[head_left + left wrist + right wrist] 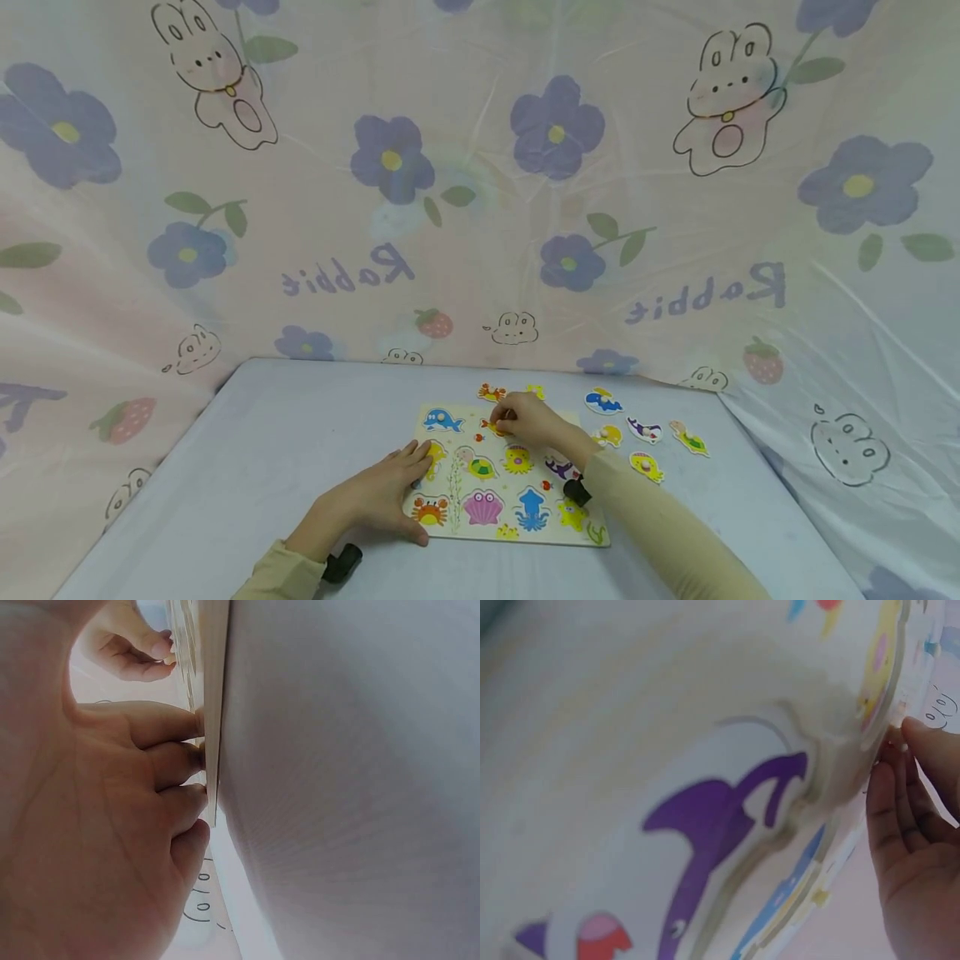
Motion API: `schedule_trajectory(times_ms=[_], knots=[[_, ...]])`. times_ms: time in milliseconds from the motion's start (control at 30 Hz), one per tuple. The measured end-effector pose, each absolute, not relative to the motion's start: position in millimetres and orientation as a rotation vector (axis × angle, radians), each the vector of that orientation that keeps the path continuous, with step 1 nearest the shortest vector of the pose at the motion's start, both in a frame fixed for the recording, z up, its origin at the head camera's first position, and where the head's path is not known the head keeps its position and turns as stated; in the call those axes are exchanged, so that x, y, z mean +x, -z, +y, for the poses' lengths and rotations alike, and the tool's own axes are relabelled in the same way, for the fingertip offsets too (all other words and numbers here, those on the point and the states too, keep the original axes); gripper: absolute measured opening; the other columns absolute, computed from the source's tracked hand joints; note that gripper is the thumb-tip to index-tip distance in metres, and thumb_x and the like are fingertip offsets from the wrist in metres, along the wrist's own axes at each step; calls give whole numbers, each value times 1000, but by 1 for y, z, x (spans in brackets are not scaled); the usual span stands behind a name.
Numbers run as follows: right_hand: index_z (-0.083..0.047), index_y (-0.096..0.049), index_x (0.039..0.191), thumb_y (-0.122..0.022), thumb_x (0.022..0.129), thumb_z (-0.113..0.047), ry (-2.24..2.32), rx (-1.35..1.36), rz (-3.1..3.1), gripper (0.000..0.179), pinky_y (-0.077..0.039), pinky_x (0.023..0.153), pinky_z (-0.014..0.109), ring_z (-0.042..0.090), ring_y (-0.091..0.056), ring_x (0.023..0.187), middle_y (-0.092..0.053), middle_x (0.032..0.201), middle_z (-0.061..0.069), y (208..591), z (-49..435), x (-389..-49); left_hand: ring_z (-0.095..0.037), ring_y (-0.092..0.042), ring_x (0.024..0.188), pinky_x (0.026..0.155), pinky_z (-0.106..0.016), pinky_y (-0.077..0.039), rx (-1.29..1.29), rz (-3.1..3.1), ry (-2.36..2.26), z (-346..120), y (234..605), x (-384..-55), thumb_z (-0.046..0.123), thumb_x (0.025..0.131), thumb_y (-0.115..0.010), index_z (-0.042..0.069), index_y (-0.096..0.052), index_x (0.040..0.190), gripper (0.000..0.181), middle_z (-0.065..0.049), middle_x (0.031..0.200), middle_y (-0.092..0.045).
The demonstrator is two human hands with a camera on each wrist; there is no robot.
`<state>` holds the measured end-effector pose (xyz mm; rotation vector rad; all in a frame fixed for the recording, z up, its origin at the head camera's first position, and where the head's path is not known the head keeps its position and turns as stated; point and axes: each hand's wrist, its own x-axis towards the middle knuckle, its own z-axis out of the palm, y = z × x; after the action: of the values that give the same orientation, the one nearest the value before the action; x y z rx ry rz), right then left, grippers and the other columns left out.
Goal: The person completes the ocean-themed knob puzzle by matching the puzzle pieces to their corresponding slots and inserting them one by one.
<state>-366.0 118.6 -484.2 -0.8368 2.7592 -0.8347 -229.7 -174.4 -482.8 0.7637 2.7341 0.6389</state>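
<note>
A wooden peg puzzle board (pixel 517 537) with sea-animal pictures lies on the table. My left hand (pixel 375 492) is spread along its left side, fingers on the edge beside the yellow seahorse (pixel 436 457) and thumb at the near corner. In the left wrist view the fingertips (pixel 196 759) press against the board's rim. My right hand (pixel 528 419) reaches over the upper middle of the board. Its thumb and fingers pinch an orange fish puzzle piece (pixel 491 426), partly hidden by the fingers. The right wrist view shows thumb and fingertips (pixel 919 735) together close over the board.
Loose pieces lie right of the board: a blue whale (pixel 603 402), a purple-and-white one (pixel 644 429), a turtle (pixel 688 437) and several yellow ones. A crab piece (pixel 491 391) sits behind the board. A printed curtain (pixel 480 208) hangs at the table's far edge.
</note>
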Motion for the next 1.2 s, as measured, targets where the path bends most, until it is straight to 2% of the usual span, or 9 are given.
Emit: schedule_trajectory(times_ms=[267,467,733,933,1200], knots=[[-13,-73,118,-56,109,-20,948,-753,2709,20,-55,74,30,12,-62,80,-70,95,-6,474,124,-363,-36,-16,159,127,-56,-20,762,2738,-620,-176,486,-233,61,67,-92,-1,-44,156,118,-14,171,-24],[-9,-70,127,-55,110,-24,993,-779,2696,28,-57,82,35,12,-66,88,-74,100,-2,469,132,-361,-36,-16,159,127,-57,-20,757,2733,-630,-176,486,-233,61,67,-92,0,-44,156,118,-14,171,-25],[-8,-71,129,-59,108,-23,1064,-779,2760,29,-59,89,40,19,-67,106,-73,120,2,456,146,-350,-36,-16,159,127,-57,-20,759,2741,-619,-175,486,-233,62,67,-91,0,-44,156,118,-14,171,-25],[-5,-70,127,-61,106,-19,1176,-695,2791,27,-61,89,39,23,-68,107,-73,119,6,451,171,-349,-36,-16,159,127,-57,-20,760,2738,-617,-174,486,-234,62,68,-91,0,-43,156,118,-14,171,-24],[-2,-70,126,-61,106,-18,1164,-665,2938,27,-59,92,50,31,-68,107,-73,119,11,450,217,-350,-36,-16,159,127,-57,-20,755,2726,-621,-174,487,-233,64,67,-90,0,-44,156,119,-14,171,-24]])
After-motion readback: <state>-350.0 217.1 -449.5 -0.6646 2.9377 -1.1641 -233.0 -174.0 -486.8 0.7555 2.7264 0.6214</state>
